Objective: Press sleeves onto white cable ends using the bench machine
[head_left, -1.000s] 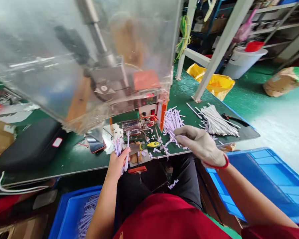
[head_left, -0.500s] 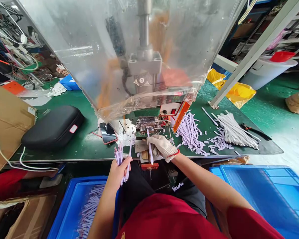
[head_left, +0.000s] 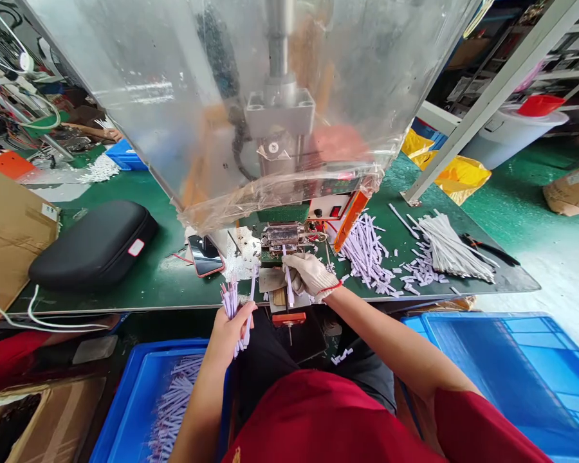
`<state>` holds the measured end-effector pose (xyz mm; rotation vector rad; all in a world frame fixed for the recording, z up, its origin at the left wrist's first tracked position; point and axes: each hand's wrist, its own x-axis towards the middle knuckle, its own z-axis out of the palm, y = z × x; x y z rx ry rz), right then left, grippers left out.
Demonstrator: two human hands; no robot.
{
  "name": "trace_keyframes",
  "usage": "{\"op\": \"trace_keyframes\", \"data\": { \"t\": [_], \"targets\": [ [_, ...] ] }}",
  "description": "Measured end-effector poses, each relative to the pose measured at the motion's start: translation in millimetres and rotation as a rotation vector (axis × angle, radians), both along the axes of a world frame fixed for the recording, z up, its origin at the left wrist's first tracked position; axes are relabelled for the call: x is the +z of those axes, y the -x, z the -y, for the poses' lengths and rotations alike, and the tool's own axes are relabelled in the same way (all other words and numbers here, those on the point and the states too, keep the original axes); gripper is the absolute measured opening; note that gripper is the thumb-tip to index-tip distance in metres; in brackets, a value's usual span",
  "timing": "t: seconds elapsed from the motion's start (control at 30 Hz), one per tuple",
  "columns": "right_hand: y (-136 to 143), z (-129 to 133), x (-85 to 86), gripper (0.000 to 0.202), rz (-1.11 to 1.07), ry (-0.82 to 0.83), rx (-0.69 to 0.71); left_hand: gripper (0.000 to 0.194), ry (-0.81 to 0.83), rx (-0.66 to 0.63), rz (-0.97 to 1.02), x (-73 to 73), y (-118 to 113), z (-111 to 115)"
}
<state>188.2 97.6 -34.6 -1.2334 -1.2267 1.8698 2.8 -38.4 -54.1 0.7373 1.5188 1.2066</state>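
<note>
At the machine, the right hand is pinching a strip and the left hand is gripping a bundle.

Open gap under transparent shield

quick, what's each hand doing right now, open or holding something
Left hand: closed around a bundle of thin lilac strips.
Right hand, gloved: closed, pinching one lilac strip at the machine's metal fixture.

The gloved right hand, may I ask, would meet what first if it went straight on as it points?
The right hand would probably meet the metal fixture just ahead, toward which its lilac strip points, though depth is unclear.
</note>
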Motion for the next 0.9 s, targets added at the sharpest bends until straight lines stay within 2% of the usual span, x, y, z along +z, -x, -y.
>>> {"op": "trace_keyframes", "data": {
  "t": [0.17, 0.27, 0.33, 0.4, 0.47, 0.53, 0.6, 0.67, 0.77, 0.83, 0.9],
  "targets": [
    [1.4, 0.5, -0.4, 0.030, -0.001, -0.011, 0.013, 0.037, -0.005, -0.022, 0.005, 4.6, 0.2, -1.1],
    [-8.4, 0.8, 12.0, 0.033, 0.118, -0.104, 0.057, 0.036, -0.010, -0.059, -0.049, 12.6, 1.0, -3.1],
    [-20.9, 2.1, 30.5, 0.036, 0.265, -0.281, 0.114, 0.039, -0.018, -0.135, -0.123, 20.8, 4.2, -5.2],
    [-34.5, 4.5, 53.0, 0.036, 0.387, -0.540, 0.228, 0.040, -0.027, -0.262, -0.219, 31.0, 8.8, -8.3],
    [-44.7, 9.1, 73.1, 0.031, 0.437, -0.767, 0.407, 0.040, -0.038, -0.399, -0.300, 41.8, 12.2, -12.5],
    [-49.7, 17.1, 86.4, 0.024, 0.442, -0.878, 0.575, 0.038, -0.046, -0.524, -0.338, 51.2, 12.2, -16.6],
    [-51.8, 29.7, 92.6, 0.021, 0.430, -0.887, 0.654, 0.031, -0.045, -0.594, -0.318, 57.6, 9.5, -18.4],
    [-55.7, 45.8, 94.4, 0.022, 0.370, -0.845, 0.677, 0.020, -0.013, -0.643, -0.252, 60.4, 8.1, -15.3],
    [-77.4, 67.0, 94.5, 0.021, 0.240, -0.715, 0.691, 0.020, 0.100, -0.772, -0.139, 59.4, 19.0, -2.3],
    [-107.3, 69.4, 93.1, 0.024, 0.247, -0.573, 0.587, 0.024, 0.190, -0.772, -0.066, 57.2, 35.1, 6.7],
    [-146.0, 57.6, 87.7, 0.028, 0.367, -0.445, 0.386, 0.026, 0.221, -0.606, 0.037, 54.4, 50.1, 10.3]
  ]
}}
